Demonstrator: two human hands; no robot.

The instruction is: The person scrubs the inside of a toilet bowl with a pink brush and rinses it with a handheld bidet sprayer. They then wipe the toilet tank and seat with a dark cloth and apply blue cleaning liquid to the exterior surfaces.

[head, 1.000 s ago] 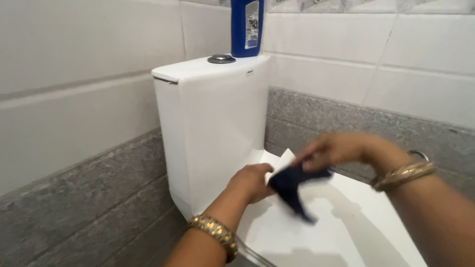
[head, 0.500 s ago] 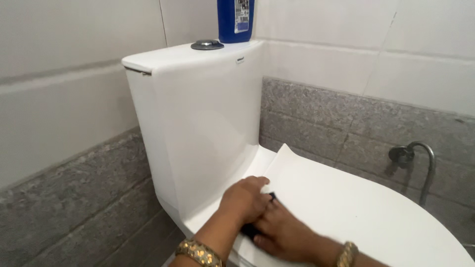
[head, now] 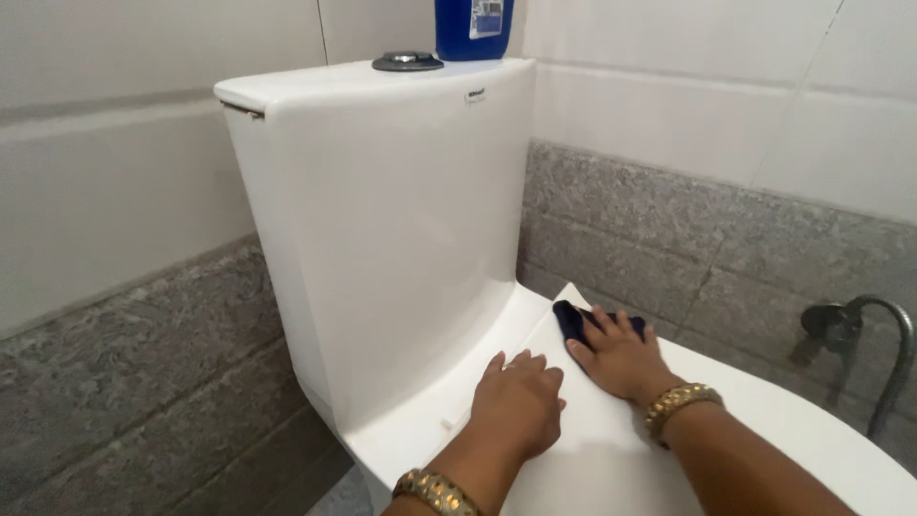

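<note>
Hands parted since half a second ago. Right hand (head: 619,358) now flat, fingers spread, pressing dark cloth (head: 573,320) at lid's (head: 764,430) back edge near tank (head: 382,239). Left hand (head: 516,406) flat, empty, bracing lid. Wiping under way.

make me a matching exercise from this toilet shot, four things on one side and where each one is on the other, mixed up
Things:
1. cloth
2. blue bottle
3. flush button
4. left hand

Places:
A. flat on the near edge of the lid
B. on the tank top, in the back corner by the wall
C. under the right hand, at the back of the lid
D. set into the tank top, left of the bottle

Pairs: 1-C, 2-B, 3-D, 4-A
</note>
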